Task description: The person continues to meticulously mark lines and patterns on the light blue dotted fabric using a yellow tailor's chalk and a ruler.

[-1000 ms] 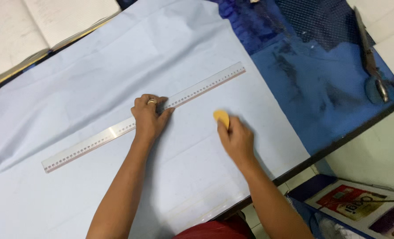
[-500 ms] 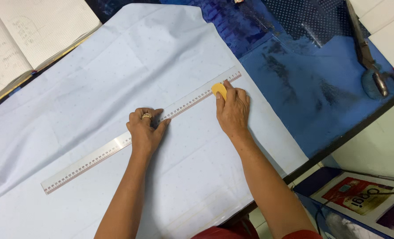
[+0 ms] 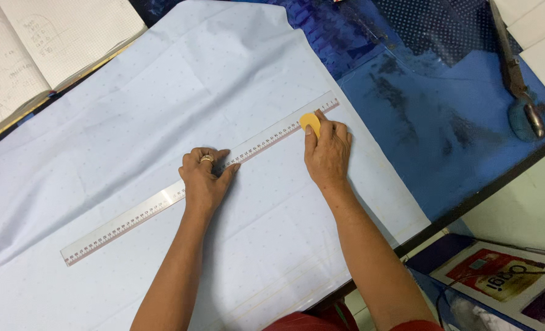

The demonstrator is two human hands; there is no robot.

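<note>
Here, at the near edge of my table (image 3: 468, 202), the pale blue cloth (image 3: 162, 92) hangs slightly over the dark rim, and below it on the floor side lie printed packets (image 3: 499, 279). Across the cloth a long clear ruler (image 3: 137, 214) runs on a slant from lower left to upper right. My left hand (image 3: 205, 181) lies flat on the ruler's middle, fingers pressed together and pointing up-right, a ring on one finger, pinning the ruler to the cloth. My right hand (image 3: 329, 153) sits near the ruler's far right end, thumb and fingers pinching a small yellow piece of tailor's chalk (image 3: 310, 122) whose edge touches the ruler's lower side. To the right of that hand the cloth ends in a straight slanted edge, and beyond it lies bare blue table cover (image 3: 444, 122), smudged and open. Left of my left hand the cloth spreads wide and uncluttered, with soft creases. Farther off, at the top left, an open notebook (image 3: 52, 55) with squared pages rests partly on the cloth's corner. At the far right, heavy shears (image 3: 517, 79) lie on the blue cover, well apart from both hands, next to white paper (image 3: 539, 30).
</note>
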